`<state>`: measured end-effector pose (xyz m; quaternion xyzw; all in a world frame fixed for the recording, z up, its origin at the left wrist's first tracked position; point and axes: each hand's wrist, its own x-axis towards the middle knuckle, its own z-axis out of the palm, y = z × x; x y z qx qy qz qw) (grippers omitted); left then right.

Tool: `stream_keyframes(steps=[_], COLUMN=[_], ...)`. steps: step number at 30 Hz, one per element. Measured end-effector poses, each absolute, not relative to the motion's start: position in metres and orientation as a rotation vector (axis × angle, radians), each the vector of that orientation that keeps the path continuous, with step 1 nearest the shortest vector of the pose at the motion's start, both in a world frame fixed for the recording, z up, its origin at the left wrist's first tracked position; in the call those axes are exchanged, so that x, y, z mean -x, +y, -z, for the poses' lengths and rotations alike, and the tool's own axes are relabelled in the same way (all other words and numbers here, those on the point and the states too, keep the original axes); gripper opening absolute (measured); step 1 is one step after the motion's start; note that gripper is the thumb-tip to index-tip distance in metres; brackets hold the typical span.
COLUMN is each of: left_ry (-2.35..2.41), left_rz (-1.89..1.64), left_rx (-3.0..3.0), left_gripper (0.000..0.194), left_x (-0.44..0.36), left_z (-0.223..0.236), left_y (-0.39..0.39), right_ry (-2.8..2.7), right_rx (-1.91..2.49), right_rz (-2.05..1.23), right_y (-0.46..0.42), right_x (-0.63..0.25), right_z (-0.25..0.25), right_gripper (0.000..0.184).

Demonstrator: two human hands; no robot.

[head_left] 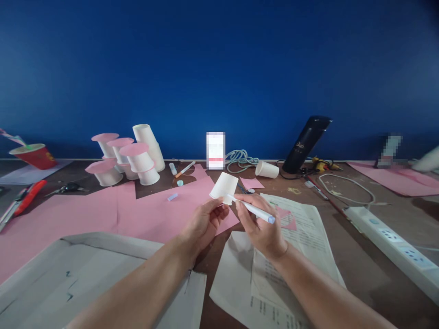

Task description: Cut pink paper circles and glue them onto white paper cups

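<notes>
Onscreen, bare desk (279,185) right of the cup (225,183) my left fingers (211,205) pinch, stacked cups (141,161) left; right fingers (251,200) grip a pen (258,212).

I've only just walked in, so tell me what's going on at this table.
A person is working on a white cup with both hands: the left hand holds it, while the right hand grips a pen with its tip at the cup. Whether it has left a mark is too small to tell. Toward the back left, several cups with pink tops stand grouped beyond a spread of pink paper.
</notes>
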<state>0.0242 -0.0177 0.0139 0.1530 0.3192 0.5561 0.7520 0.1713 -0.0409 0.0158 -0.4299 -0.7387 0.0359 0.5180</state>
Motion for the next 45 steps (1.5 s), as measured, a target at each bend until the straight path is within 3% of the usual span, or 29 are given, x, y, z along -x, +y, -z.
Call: stream_keyframes(steps=[45], left_ry=[0.692], left_rz=[-1.200], left_rx=[-0.332], left_gripper=[0.008], left_x=[-0.0228], left_z=[-0.0171], left_y=[-0.0190], right_ry=[-1.766], right_rx=[1.041], right_rz=[-0.036], right_y=[-0.0420], right_x=[-0.1704], right_z=[-0.0159], right_gripper=[0.016])
